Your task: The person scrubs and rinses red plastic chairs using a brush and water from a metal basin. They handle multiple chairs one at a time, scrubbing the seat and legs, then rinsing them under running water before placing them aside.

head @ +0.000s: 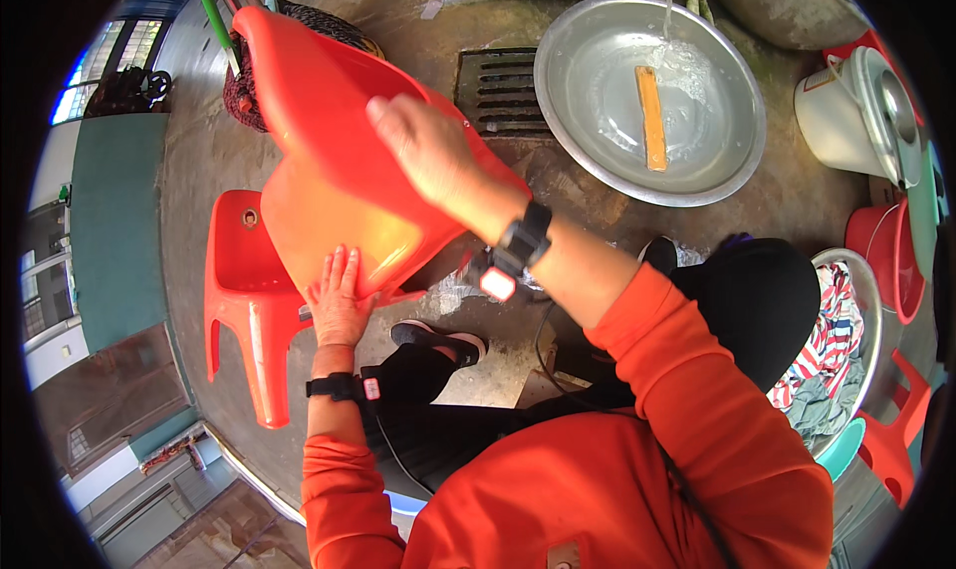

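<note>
A large red plastic chair (pixel 336 218) is tilted in front of me, with its far end raised towards the upper left. My left hand (pixel 340 296) lies flat on its near surface, fingers extended and slightly apart. Above the chair's middle is my right hand (pixel 426 147), blurred, with its fingers curled; whether it touches the surface or has anything under it is hidden. A smaller red plastic chair (pixel 258 293) stands on the floor at the left, partly covered by the large one. How the large chair is supported cannot be seen.
Water runs into a metal basin (pixel 553 113) where a wooden strip (pixel 651 121) lies. A floor drain grate (pixel 493 95) is beside it. At right are a lidded white bucket (pixel 829 110), a red bucket (pixel 870 244) and a metal basin of clothes (pixel 870 345). A red stool (pixel 900 427) is lower right.
</note>
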